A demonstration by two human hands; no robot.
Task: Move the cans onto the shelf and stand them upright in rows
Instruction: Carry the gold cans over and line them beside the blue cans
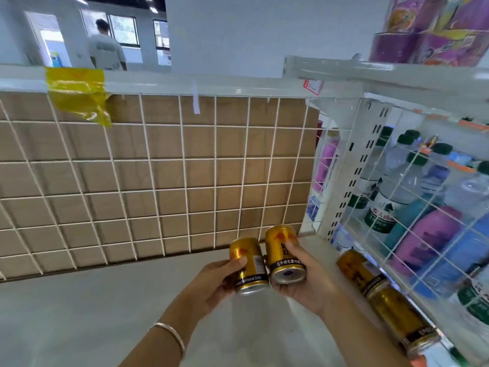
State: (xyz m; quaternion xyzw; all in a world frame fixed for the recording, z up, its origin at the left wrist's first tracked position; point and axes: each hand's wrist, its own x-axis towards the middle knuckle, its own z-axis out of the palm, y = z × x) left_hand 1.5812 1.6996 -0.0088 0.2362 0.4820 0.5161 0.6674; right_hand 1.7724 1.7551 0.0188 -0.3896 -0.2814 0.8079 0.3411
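Hovering above the pale shelf (79, 313), the left grip (219, 279) curls round the left can (248, 266); just beside it, the right grip (307, 284) clasps the right can (284, 254), both cans tilted. The far lying can (361, 271) and the near lying can (402, 319) rest against the wire side panel (428, 234).

The pale shelf (79, 313) filled the lower frame, backed by a white wire grid (158, 181). At lower right, a gold can (360, 271) and a second gold can (402, 321) lay on their sides, end to end.

Above the shelf (79, 313) two cans (248, 263) touch side by side; two more cans (357, 271) line its right-hand wire divider (437, 235).
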